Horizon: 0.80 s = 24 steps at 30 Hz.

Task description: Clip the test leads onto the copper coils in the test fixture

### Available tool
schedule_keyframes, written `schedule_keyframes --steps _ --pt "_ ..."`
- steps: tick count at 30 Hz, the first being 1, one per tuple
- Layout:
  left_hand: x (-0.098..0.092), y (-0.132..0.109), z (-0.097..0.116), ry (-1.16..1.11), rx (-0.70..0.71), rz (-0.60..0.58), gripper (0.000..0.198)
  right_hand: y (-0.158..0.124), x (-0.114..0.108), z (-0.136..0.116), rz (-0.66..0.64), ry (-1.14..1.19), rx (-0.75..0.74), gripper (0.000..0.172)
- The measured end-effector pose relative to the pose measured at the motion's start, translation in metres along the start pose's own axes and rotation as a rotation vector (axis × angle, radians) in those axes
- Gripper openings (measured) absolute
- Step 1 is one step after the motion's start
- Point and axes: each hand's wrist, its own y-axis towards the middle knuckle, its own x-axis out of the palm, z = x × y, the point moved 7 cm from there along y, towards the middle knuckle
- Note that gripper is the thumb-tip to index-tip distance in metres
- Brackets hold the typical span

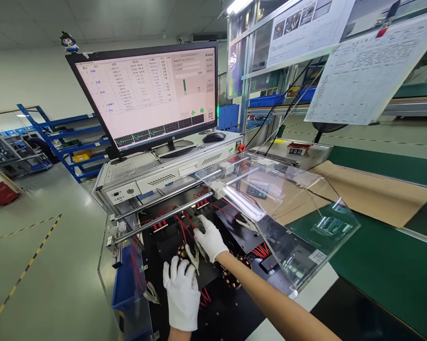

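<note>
"Clip (192, 255) position: what did you have?"

"I had it between the hands, its long axis running from upper left to lower right in my view. The right hand (210, 238) was nearer, its fingers at the upper end. The left hand (182, 294) sat just below, nearly touching it."

"Clamped?"

"I couldn't tell. The hands were close together over it, but the gloves hid any grip."

"What else was there?"

"A coil (231, 279) lay partly under the right forearm on the black fixture (213, 322). A second coil (181, 252) was half hidden beside the clip, and red wires (186, 227) ran past it."
</note>
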Motion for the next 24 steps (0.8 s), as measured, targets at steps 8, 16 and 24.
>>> schedule_keyframes --steps 8,16,24 --pt "-0.005 -0.011 -0.026 0.064 -0.068 0.053 0.02 -0.015 0.039 -0.032 -0.346 -0.505 -0.056 0.095" --pt "0.035 -0.129 -0.119 -0.2 -1.042 -0.059 0.076 -0.015 0.038 -0.033 -0.339 -0.498 -0.04 0.083" --pt "0.11 -0.131 -0.156 -0.675 -1.318 0.136 0.079 -0.055 0.053 -0.058 -0.523 -0.435 -0.762 0.022"
